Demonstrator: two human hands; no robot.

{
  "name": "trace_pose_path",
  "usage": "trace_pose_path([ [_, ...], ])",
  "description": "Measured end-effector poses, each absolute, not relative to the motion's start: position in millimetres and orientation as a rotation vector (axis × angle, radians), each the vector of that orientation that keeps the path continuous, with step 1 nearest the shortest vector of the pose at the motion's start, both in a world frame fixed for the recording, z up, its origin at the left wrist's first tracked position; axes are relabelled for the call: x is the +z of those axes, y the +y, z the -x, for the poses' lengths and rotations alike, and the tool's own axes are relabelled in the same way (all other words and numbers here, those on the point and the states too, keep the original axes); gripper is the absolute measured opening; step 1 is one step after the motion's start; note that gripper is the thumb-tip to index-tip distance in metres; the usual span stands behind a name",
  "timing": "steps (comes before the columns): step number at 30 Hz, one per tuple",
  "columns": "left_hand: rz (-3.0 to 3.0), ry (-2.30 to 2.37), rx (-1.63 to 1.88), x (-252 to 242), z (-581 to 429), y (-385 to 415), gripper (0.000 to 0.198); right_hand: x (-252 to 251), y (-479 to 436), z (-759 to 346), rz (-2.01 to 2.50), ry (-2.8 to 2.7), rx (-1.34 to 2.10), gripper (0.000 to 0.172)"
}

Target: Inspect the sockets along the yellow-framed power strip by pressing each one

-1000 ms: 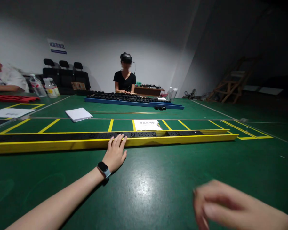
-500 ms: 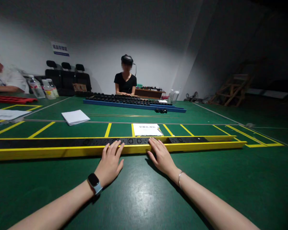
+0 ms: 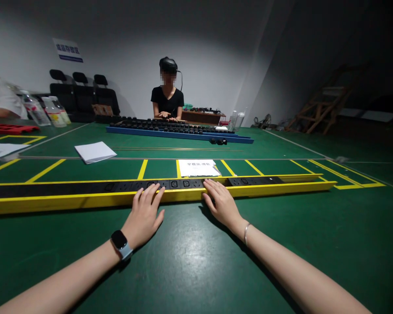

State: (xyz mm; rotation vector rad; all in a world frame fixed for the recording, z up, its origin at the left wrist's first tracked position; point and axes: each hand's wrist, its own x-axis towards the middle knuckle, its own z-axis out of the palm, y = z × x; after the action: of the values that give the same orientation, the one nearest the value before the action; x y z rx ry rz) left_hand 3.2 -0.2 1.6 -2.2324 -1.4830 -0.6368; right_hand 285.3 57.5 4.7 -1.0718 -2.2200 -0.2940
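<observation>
A long yellow rail (image 3: 281,188) lies across the green table in front of me, with a row of black socket modules (image 3: 178,184) set in its channel. My left hand (image 3: 144,215), a smartwatch on its wrist, lies flat with fingers spread on the rail's near edge. A little to its right, my right hand (image 3: 220,204), with a thin bracelet at the wrist, rests the same way with its fingertips on the rail. Neither hand holds anything.
A white label sheet (image 3: 198,168) lies just behind the rail, a white paper stack (image 3: 94,151) further left. Across the table a person (image 3: 167,98) sits at a blue rail (image 3: 180,134) with black modules. Bottles (image 3: 42,111) and a red rail (image 3: 9,128) stand far left.
My right hand came up from the lower right and settled on the rail beside my left hand. The left hand stayed on the rail. The view shifted slightly.
</observation>
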Motion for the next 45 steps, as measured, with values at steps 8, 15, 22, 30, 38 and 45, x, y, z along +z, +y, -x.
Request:
trace_pose_path([
  [8,2.241,-1.480,-0.648,2,-2,-1,0.056,3,58,-284,1.116,-2.108,-0.301,0.028],
  [15,2.233,-1.475,-0.659,1,-2,-2,0.056,5,61,-287,1.145,-2.070,-0.363,0.022],
  [22,2.246,-1.468,-0.718,1,-1,-1,0.057,7,59,-289,1.146,-2.020,-0.353,0.019],
  [30,2.238,-1.464,-0.684,3,-2,-2,0.055,10,51,-280,0.874,-2.284,-0.152,0.033],
  [38,2.248,-1.454,-0.694,1,-2,-1,0.057,10,52,-282,1.015,-2.206,-0.235,0.034],
  [45,2.237,-1.464,-0.664,1,-2,-1,0.057,11,51,-281,1.022,-2.222,-0.277,0.032],
])
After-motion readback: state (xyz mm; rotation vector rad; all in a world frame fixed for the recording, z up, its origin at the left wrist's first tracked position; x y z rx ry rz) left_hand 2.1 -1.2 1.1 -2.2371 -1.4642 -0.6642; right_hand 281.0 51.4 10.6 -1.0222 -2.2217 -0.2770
